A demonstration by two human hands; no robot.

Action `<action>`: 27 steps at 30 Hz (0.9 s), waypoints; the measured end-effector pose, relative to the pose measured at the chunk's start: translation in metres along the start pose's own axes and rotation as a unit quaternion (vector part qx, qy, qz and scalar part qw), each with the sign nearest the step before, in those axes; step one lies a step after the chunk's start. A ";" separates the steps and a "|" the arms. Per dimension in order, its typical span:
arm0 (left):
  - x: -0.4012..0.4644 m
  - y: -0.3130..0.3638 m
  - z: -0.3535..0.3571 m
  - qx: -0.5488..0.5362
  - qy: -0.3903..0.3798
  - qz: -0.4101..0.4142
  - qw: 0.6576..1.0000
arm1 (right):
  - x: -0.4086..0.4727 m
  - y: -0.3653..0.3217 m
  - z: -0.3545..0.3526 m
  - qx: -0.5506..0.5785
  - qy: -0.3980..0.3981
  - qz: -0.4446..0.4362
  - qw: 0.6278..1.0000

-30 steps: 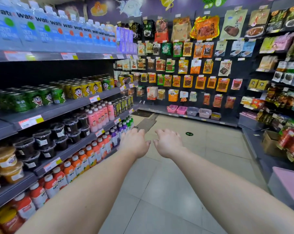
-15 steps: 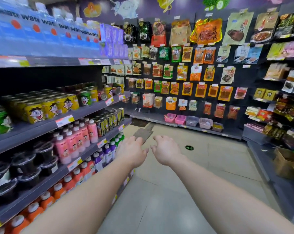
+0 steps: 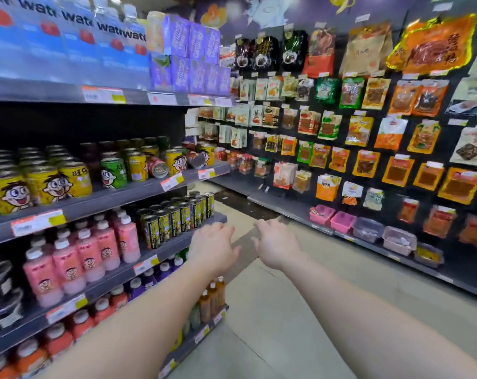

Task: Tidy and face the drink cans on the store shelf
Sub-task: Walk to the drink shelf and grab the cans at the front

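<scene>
Drink cans [image 3: 138,166] sit on the mid shelf [image 3: 127,194] up left of my hands; yellow and green ones upright, two red ones [image 3: 158,166] tipped on their sides near the shelf end. My left hand [image 3: 214,248] and right hand [image 3: 277,246] hang below, side by side, fingers loosely spread, holding nothing, well apart from the cans.

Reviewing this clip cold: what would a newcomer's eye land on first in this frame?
Probably the two bare arms reaching down the aisle, left hand and right hand both empty and open, touching nothing. Next, on the left shelving's can shelf, two red cans lying on their sides, one and another, among upright yellow cartoon-face cans. Right of that, the wall of hanging snack packets.
</scene>
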State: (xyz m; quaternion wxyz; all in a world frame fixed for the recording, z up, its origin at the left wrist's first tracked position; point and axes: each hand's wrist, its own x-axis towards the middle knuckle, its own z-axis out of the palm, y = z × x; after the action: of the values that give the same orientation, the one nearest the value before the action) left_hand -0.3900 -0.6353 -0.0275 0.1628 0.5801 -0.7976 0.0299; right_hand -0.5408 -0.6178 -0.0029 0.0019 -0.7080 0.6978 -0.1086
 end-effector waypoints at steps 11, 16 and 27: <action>0.169 -0.063 0.042 0.038 0.049 -0.097 0.993 | 0.208 0.008 0.038 0.036 0.019 -0.115 0.993; 0.267 -0.090 0.051 0.035 0.068 -0.107 0.991 | 0.313 0.011 0.035 0.051 0.019 -0.144 0.988; 0.410 -0.116 0.075 -0.002 0.146 -0.191 0.971 | 0.499 0.018 0.046 0.136 0.032 -0.251 0.958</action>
State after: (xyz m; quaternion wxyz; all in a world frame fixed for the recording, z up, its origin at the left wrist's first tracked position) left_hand -0.4108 -1.0664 0.0063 0.2812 0.7107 -0.6398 0.0806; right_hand -0.5507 -1.1185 0.0252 0.0484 -0.8497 0.4757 -0.2223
